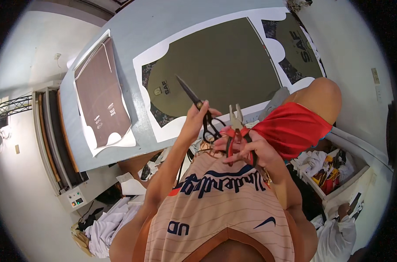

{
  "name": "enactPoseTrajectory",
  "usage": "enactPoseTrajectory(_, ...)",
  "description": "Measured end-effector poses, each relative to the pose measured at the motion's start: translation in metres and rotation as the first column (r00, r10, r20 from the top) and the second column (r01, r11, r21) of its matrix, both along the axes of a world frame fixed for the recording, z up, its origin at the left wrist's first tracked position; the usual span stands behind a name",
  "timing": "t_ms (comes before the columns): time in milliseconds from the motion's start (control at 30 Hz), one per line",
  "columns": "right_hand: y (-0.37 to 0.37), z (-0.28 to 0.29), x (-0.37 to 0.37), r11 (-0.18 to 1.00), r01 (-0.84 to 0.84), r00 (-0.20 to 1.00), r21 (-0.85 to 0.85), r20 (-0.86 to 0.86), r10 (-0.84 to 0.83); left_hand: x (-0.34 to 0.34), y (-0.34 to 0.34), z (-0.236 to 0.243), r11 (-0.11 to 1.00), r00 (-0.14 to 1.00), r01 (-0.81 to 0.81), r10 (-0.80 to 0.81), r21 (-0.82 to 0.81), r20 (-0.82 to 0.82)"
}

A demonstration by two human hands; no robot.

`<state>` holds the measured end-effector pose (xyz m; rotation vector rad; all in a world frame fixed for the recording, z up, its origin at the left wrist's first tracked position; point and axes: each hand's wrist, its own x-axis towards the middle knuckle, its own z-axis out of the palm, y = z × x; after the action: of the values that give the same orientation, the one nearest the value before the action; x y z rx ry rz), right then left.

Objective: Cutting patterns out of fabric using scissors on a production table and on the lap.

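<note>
My left hand (pixel 194 120) is closed around the middle of a pair of large black scissors (pixel 187 90), near the pivot. The dark blades point up and to the left, over a dark green printed panel; the looped handles hang toward my body. In my right hand (pixel 261 150) is a pair of pliers (pixel 236 120) with red and black grips, its metal jaws pointing up and standing apart. Both tools are close together in front of my chest, with the pliers just right of the scissors' handles.
A blue-grey table (pixel 128 39) bears the dark green panel (pixel 216 56), a brown panel (pixel 100 91) on the left and another green panel (pixel 301 48) at the right. Far left stands a roller machine (pixel 54 131). White cloth (pixel 115 225) and a drawer of fabric (pixel 333 172) lie below.
</note>
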<state>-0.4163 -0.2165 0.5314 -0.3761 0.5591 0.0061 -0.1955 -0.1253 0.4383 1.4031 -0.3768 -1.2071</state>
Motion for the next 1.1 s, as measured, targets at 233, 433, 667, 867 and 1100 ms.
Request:
enactPoseTrajectory(233, -0.015, -0.023, -0.016, 0.927, 0.145, 0.932, -0.345, -0.268, -0.245, 0.0, 0.041, 0.017, 0.959, 0.977, 0.143, -0.175, 0.243, 0.119)
enactPoseTrajectory(433, -0.011, -0.029, -0.009, 0.909, 0.019, 0.958, -0.417, -0.252, -0.136, 0.023, 0.067, 0.029, 0.923, 0.942, 0.335, -0.331, 0.191, -0.051)
enactPoseTrajectory(667, -0.009, -0.025, -0.007, 0.901, 0.044, 0.957, -0.432, -0.239, -0.161, -0.018, 0.044, -0.007, 0.984, 0.974, 0.18, -0.176, -0.014, 0.146)
enactPoseTrajectory(867, -0.001, -0.011, -0.009, 0.937, 0.065, 0.953, -0.344, -0.256, -0.16, -0.005, 0.033, 0.027, 0.925, 0.918, 0.381, -0.378, -0.004, 0.12)
enactPoseTrajectory(1100, 0.004, 0.0, -0.005, 0.936, -0.006, 0.959, -0.352, -0.267, -0.094, 0.038, 0.046, 0.078, 0.748, 0.775, 0.622, -0.629, 0.232, -0.05)
